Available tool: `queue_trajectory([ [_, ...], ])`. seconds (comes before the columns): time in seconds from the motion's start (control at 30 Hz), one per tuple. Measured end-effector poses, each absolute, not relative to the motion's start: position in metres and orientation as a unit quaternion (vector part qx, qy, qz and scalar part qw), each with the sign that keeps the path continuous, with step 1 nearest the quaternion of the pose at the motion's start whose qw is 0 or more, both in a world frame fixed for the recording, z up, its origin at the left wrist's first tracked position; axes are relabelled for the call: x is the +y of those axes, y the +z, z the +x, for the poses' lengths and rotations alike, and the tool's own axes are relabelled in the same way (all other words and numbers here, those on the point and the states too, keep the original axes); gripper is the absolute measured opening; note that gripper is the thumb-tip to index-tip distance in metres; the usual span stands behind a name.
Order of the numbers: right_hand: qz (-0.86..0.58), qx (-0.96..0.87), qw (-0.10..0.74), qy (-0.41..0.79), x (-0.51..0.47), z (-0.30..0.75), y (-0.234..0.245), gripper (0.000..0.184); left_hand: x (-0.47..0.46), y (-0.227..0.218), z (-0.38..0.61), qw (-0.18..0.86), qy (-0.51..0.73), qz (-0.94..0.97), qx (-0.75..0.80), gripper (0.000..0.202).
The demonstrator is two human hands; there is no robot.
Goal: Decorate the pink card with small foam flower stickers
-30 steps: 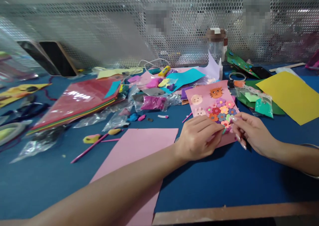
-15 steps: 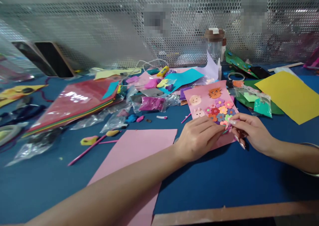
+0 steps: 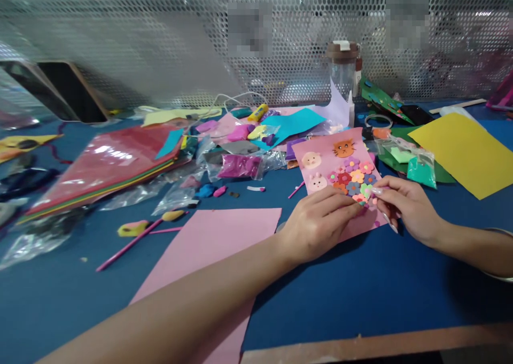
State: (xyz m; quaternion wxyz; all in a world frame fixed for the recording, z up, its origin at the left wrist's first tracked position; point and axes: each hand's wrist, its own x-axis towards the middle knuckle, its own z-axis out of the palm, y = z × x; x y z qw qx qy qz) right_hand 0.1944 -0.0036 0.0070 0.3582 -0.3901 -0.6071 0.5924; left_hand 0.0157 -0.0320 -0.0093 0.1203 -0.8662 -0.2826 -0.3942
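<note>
A pink card (image 3: 302, 151) carries clay flowers (image 3: 353, 188) in several colours, an orange cat face (image 3: 344, 148) and two pale animal faces. My left hand (image 3: 323, 219) lies over the card's lower left part, fingers stretched out together, tips beside the lowest flowers; its thumb is hidden. From the right, my right hand (image 3: 401, 203) reaches over the card's edge, thumb and index finger pinched together beside a green flower (image 3: 366, 190). Whatever is between those fingertips is too small to make out. Under my left forearm lies a plain pink sheet (image 3: 228, 235).
At the left is a stack of coloured sheets (image 3: 116, 155) in plastic. Clay bags (image 3: 241, 166) and a blue sheet (image 3: 294, 124) lie behind. A lidded bottle (image 3: 342, 75) stands before the perforated metal screen (image 3: 180, 43). A yellow sheet (image 3: 467, 150) lies right. Purple sticks (image 3: 128, 246) lie left.
My right hand has moved slightly up and away from my left fingertips, uncovering more of the lower flowers and card. My left hand stays on the card. The view has shifted slightly.
</note>
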Motion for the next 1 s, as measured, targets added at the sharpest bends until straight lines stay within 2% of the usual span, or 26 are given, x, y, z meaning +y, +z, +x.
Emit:
queue_trajectory([
  [0.3, -0.385, -0.604, 0.341, 0.608, -0.008, 0.195, 0.008, 0.014, -0.027, -0.007, 0.015, 0.105, -0.414, -0.855, -0.293, 0.006],
  [0.5, -0.387, -0.639, 0.326, 0.580, -0.008, 0.192, 0.010, 0.027, -0.028, -0.004, 0.014, 0.127, -0.435, -0.850, -0.269, 0.003],
  [0.63, -0.387, -0.671, 0.305, 0.554, -0.010, 0.194, 0.009, 0.035, -0.031, -0.004, 0.015, 0.120, -0.457, -0.835, -0.281, 0.010],
  [0.8, -0.371, -0.728, 0.269, 0.509, -0.013, 0.197, 0.009, 0.039, -0.036, -0.006, 0.018, 0.063, -0.449, -0.845, -0.283, 0.025],
  [1.0, -0.334, -0.782, 0.238, 0.470, -0.014, 0.197, 0.009, 0.043, -0.038, -0.007, 0.018, 0.054, -0.439, -0.853, -0.279, 0.026],
])
